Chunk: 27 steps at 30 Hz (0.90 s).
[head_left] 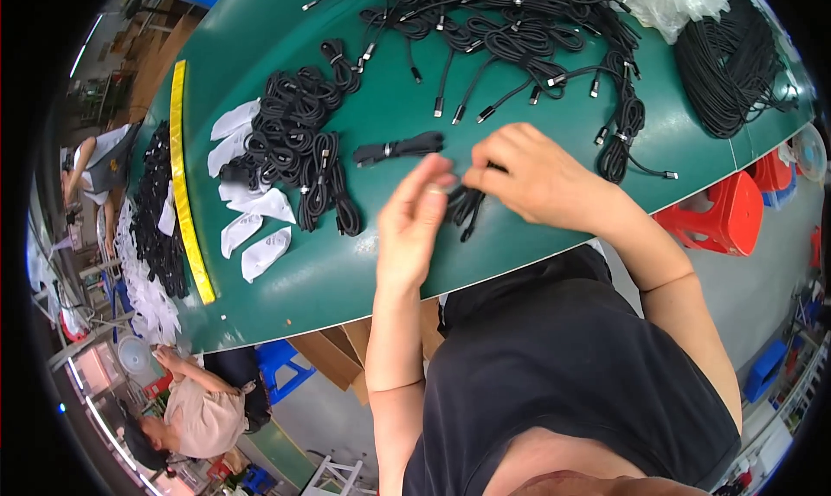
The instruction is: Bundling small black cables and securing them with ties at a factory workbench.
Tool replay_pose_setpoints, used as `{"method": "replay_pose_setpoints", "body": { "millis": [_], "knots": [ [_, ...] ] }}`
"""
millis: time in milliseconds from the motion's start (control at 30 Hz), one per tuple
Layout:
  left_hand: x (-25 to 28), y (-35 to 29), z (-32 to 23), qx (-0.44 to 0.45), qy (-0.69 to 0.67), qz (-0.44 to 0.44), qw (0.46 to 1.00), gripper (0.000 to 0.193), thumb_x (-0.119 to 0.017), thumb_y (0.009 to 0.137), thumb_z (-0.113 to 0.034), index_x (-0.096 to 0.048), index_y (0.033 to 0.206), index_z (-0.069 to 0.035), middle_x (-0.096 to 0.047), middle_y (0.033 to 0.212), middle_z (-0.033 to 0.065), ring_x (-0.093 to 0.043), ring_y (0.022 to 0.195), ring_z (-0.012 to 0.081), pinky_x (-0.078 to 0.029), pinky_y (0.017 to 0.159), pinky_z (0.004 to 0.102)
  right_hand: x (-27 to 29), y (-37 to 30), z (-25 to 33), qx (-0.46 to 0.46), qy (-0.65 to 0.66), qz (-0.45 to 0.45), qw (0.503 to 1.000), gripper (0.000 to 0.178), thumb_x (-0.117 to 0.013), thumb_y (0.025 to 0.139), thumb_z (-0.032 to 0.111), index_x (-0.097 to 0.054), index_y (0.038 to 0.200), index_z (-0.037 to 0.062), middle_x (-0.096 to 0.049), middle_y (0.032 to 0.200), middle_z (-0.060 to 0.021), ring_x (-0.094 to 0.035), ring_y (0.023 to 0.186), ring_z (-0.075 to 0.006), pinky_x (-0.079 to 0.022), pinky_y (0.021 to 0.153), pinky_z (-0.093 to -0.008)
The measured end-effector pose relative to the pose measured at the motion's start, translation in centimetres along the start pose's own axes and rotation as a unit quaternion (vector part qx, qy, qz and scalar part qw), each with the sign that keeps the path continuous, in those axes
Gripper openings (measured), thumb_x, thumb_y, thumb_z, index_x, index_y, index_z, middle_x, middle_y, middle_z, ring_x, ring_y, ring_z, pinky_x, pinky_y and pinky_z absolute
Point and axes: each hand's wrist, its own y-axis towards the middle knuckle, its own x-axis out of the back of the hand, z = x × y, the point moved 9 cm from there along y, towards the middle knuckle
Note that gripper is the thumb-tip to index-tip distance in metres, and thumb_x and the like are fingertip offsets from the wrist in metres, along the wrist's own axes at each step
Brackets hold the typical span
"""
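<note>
My right hand (532,177) pinches a small black cable bundle (468,209) between thumb and fingertips, just above the green table (325,275). Two of the cable's ends point down toward me. To its left, my left hand (411,215) has its thumb and fingers apart, slightly blurred, with the tips close to the bundle. Whether they touch it cannot be made out. Just beyond my hands lies a flat, folded black cable (398,149) bound by a light band. Part of the bundle is hidden by my right fingers.
Coiled black cables (299,124) are piled at left beside white paper slips (266,254). A tangle of loose cables (519,41) covers the far side. At right are a large black coil (723,72), clear plastic bags (679,3) and red stools (723,215). Yellow tape (180,167) crosses the left; co-workers sit beyond.
</note>
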Motion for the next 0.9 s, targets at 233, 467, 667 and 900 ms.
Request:
{"method": "replay_pose_setpoints", "body": {
  "millis": [233,467,667,900],
  "knots": [
    [-1.8,-1.0,1.1,0.048,-0.311,0.098,0.944,0.043,-0.046,0.093,-0.03,-0.047,0.122,0.002,-0.059,0.102,0.0152,-0.058,0.084,0.0199,-0.045,0.073,0.0291,5.6,-0.2,0.5,-0.054,-0.029,-0.246,0.967,0.033,-0.069,0.064,0.01,-0.056,0.094,0.0026,-0.053,0.102,-0.012,-0.054,0.087,-0.0285,-0.046,0.072,-0.0376],
    [-2.6,-0.7,1.3,0.006,-0.406,0.021,0.914,0.044,-0.046,0.092,-0.032,-0.042,0.123,-0.001,-0.052,0.117,0.0176,-0.051,0.105,0.0227,-0.037,0.094,0.0357,1.1,-1.0,1.8,-0.128,0.085,-0.138,0.978,0.022,-0.068,0.072,0.011,-0.056,0.088,0.0024,-0.058,0.076,-0.008,-0.059,0.067,-0.0252,-0.047,0.054,-0.0346],
    [-2.2,-0.9,1.3,0.02,-0.343,0.025,0.939,0.043,-0.048,0.092,-0.031,-0.042,0.125,-0.004,-0.054,0.114,0.0147,-0.05,0.101,0.0184,-0.039,0.092,0.0328,0.5,-1.3,1.3,-0.169,0.133,-0.121,0.969,0.014,-0.064,0.073,0.005,-0.056,0.085,0.0026,-0.055,0.07,-0.0089,-0.057,0.062,-0.027,-0.045,0.052,-0.0371],
    [-3.7,-1.6,1.3,-0.011,-0.299,0.014,0.954,0.039,-0.051,0.091,-0.019,-0.041,0.127,-0.007,-0.053,0.116,0.0038,-0.051,0.104,0.015,-0.041,0.093,0.0311,0.5,-0.4,1.1,-0.197,0.131,-0.138,0.962,0.012,-0.063,0.073,0.007,-0.054,0.08,0.0035,-0.054,0.071,-0.009,-0.057,0.06,-0.0264,-0.045,0.049,-0.0367]
  ]
}}
